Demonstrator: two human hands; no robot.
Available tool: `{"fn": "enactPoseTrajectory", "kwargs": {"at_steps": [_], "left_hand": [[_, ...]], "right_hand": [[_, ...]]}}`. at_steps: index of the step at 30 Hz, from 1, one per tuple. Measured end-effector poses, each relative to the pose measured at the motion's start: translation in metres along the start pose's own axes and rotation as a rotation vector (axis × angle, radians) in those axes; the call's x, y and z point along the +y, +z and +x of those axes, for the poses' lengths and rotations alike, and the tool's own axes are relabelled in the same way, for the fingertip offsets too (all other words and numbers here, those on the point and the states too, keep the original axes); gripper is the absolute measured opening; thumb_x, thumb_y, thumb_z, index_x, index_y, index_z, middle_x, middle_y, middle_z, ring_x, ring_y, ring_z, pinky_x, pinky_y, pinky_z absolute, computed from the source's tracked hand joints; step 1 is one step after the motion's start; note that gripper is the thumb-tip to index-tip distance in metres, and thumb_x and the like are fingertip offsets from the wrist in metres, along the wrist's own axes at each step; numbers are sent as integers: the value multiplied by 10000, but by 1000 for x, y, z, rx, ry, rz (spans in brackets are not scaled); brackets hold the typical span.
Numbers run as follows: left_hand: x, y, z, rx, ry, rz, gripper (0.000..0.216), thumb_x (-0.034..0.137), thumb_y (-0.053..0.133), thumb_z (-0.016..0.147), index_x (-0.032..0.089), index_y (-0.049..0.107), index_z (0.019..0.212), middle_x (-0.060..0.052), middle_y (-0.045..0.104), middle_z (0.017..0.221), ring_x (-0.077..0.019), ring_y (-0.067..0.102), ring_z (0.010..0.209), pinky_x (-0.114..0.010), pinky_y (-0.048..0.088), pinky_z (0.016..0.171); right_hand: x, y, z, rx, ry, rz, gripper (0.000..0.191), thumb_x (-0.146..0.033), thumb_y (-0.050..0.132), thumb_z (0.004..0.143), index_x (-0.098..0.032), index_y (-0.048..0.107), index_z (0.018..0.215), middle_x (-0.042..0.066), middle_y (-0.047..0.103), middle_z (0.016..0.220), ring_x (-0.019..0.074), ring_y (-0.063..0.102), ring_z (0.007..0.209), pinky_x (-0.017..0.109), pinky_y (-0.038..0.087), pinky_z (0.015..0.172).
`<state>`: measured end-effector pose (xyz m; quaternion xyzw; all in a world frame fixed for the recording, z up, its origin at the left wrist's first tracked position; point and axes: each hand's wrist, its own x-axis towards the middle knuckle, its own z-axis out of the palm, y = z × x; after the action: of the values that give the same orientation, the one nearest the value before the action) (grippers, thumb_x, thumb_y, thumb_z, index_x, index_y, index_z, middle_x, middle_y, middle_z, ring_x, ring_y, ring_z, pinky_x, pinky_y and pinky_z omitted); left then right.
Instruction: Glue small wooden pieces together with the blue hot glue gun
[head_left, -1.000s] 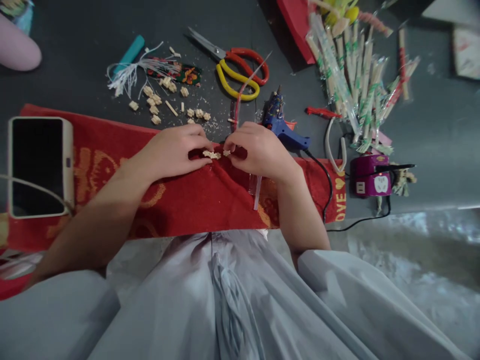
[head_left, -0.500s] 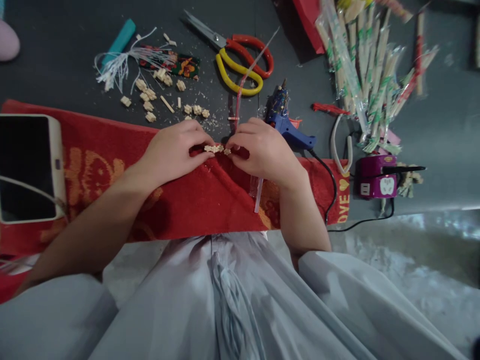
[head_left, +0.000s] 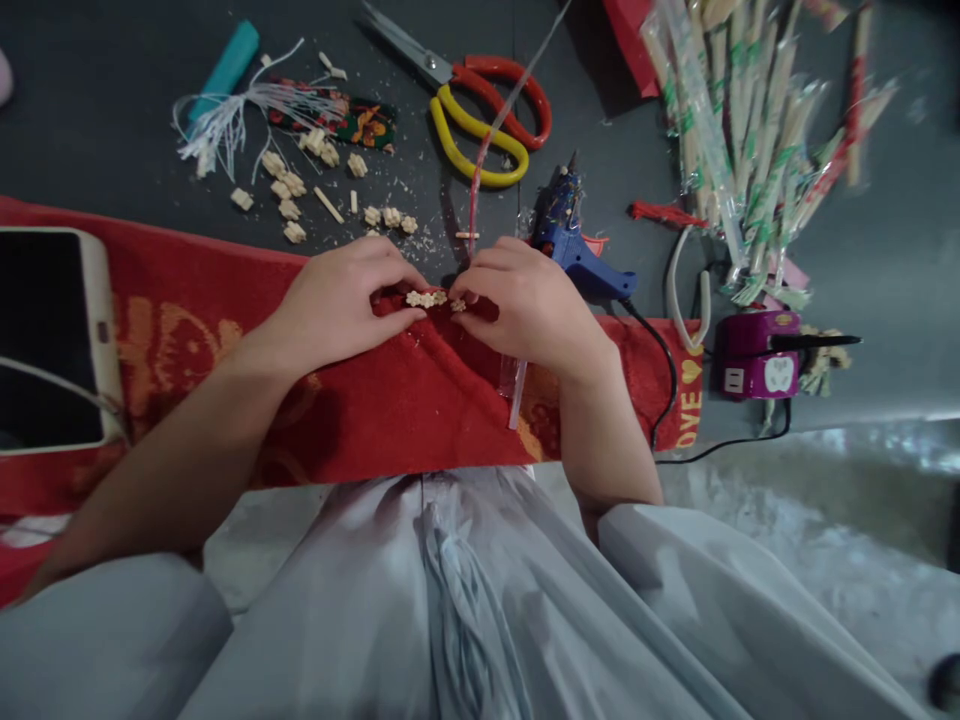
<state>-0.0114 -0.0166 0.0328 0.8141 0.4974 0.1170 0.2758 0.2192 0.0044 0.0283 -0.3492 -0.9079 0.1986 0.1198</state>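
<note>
My left hand [head_left: 341,300] and my right hand [head_left: 525,300] meet over a red towel [head_left: 390,400] at the table's front edge. Between their fingertips lies a short row of small cream flower-shaped wooden pieces [head_left: 425,299]. My left fingers pinch the row at its left end. My right fingers pinch one small cream piece [head_left: 457,305] against its right end. A clear thin stick [head_left: 516,390] pokes out from under my right palm.
Several loose cream pieces [head_left: 292,190] lie on the dark table behind the towel, with white threads [head_left: 217,125], red-and-yellow scissors [head_left: 480,120], a blue glue gun [head_left: 574,245], wrapped chopsticks [head_left: 742,140], a purple socket [head_left: 757,355] and a phone [head_left: 45,340] at left.
The view has drifted a little, so the table items sit slightly higher and further left. My hands stay together on the row of cream pieces, barely moving.
</note>
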Motion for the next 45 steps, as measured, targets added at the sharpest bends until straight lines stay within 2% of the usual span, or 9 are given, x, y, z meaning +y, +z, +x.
{"fn": "enactPoseTrajectory", "kwargs": {"at_steps": [6,10,14,23,28,37,45], "left_hand": [[-1,0,0,21,9,-6,264,323,612,921,172,735,1099,-61,679,1074,-198,637,981,-339,492,855],[-2,2,0,4,13,7,268,330,590,941,189,723,1127,-52,678,1094,-200,636,1023,-335,495,889],[-4,7,-1,80,14,-17,177,348,646,907,230,732,1007,-36,695,1041,-213,655,997,-344,513,870],[-5,10,0,125,55,-28,186,368,695,903,200,731,976,-50,727,999,-200,658,943,-349,533,843],[-6,13,0,162,53,-70,174,392,687,896,235,736,954,-31,717,951,-206,665,929,-349,523,838],[-5,11,1,70,30,-10,198,361,712,862,220,736,999,-61,706,1019,-237,661,986,-350,514,839],[-4,13,0,60,11,-39,207,387,685,870,283,731,1043,-45,684,1052,-247,656,1023,-379,515,880]], "right_hand": [[3,0,-1,17,-12,17,176,-181,515,929,-182,692,928,64,626,865,224,539,888,390,415,835],[3,0,-1,32,-11,4,200,-185,492,943,-178,692,943,77,631,888,238,533,904,405,419,847],[3,1,-1,33,-2,-22,194,-178,496,933,-172,690,945,77,633,889,236,536,905,400,423,843],[6,3,-2,40,1,2,164,-162,526,899,-178,682,948,66,636,890,227,538,897,396,425,848],[5,1,-1,14,5,-10,172,-160,510,911,-173,680,930,68,643,887,226,540,893,395,427,851],[5,-5,-2,1,25,-7,186,-143,505,894,-176,681,943,75,655,918,231,553,906,402,427,872],[7,-2,-2,12,18,29,157,-169,533,906,-184,683,949,72,662,920,237,567,922,402,433,877]]}}
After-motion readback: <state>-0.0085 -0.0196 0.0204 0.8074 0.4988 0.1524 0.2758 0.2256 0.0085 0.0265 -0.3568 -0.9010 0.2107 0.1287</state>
